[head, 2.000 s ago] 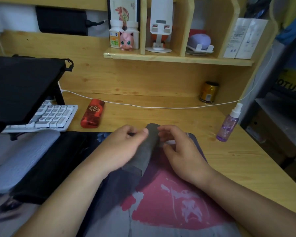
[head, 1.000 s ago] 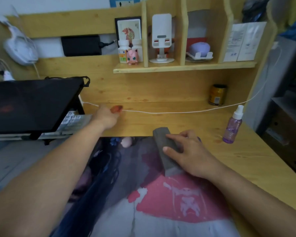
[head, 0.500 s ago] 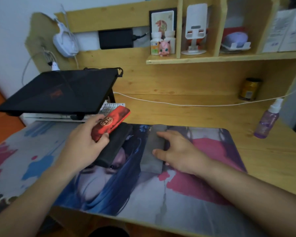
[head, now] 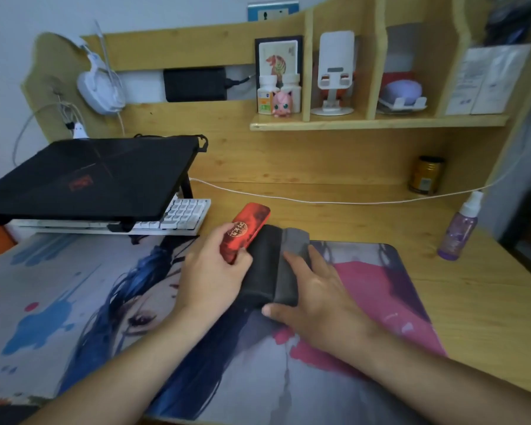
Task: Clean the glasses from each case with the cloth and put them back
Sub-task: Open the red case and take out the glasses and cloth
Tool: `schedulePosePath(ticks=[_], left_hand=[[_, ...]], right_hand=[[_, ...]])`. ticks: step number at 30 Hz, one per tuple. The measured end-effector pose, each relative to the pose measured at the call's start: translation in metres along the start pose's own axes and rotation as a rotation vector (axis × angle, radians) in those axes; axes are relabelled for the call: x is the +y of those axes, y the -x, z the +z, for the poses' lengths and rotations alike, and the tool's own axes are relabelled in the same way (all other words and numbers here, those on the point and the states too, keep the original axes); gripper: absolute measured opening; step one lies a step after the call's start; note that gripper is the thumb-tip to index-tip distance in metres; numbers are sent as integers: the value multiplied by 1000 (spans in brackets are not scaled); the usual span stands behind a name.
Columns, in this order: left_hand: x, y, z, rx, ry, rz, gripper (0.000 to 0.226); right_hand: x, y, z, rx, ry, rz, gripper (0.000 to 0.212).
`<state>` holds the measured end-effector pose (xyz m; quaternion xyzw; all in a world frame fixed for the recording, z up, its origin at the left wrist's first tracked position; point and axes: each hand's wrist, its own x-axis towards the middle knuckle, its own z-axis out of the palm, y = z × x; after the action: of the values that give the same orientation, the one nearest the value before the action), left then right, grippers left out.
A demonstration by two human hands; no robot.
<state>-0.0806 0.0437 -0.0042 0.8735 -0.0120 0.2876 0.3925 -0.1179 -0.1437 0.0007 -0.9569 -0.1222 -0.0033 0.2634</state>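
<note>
My left hand [head: 210,274] grips a red glasses case [head: 246,230] with a gold emblem, holding it tilted above the desk mat. Right beside it lies a black glasses case [head: 261,265], shut, on the mat. A grey case or folded cloth [head: 290,266] lies against the black case's right side; which it is I cannot tell. My right hand [head: 311,294] rests on that grey thing with fingers spread flat, thumb at its near end. No glasses are visible.
A printed desk mat [head: 105,317] covers the wooden desk. A closed black laptop [head: 86,176] on a stand sits over a white keyboard [head: 181,213] at the left. A purple spray bottle [head: 459,231] and gold tin [head: 426,174] stand at the right. A white cable [head: 319,201] runs along the back.
My left hand reached to the red case by the keyboard, picked it up and brought it beside the black case. My right hand stayed on the grey thing. The view swung left.
</note>
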Motion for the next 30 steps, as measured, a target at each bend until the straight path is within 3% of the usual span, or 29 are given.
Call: schedulePosePath(ticks=[6,17,22,25,27,28,30], left_hand=[[1,-67,52,-45,-83,-33,43],[-27,-129,66,38,-22,-51,44],[8,-93,55,-9,169,50,40],[22,-64,46,-217,382,15,39],[23,-49,38,-459,420,62,41],[24,-44,35,-598,411,102,43],[25,-34,35,-855,360,182,52]], right_hand=[[24,-68,-8,85,167,32,80],[16,-169,11,127,269,80,74],[40,-151,-8,134,49,23,78],[73,-116,-31,463,-386,28,23],[91,-93,-48,646,-642,81,23],[98,-82,-56,650,-668,79,27],[106,-64,-69,507,-612,23,30]])
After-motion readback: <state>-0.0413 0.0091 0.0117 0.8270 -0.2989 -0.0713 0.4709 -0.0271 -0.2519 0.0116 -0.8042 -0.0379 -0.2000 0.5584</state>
